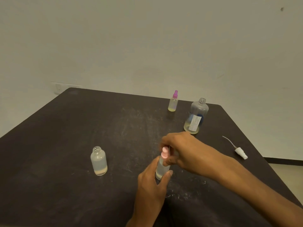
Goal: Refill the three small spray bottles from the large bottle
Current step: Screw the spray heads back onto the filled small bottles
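With the left hand (152, 179) gripping the frosted bottle (162, 169) upright on the table (65, 136), the right hand (178, 149) is pinching its pink cap (164, 153); twisting squarely should avoid tipping or cross-threading.

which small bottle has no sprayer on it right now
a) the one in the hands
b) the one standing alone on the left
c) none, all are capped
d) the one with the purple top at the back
b: the frosted bottle on the left shows a bare threaded neck, while the purple-topped bottle is capped and the held bottle has a pink sprayer under the right hand, steadied by the left hand.
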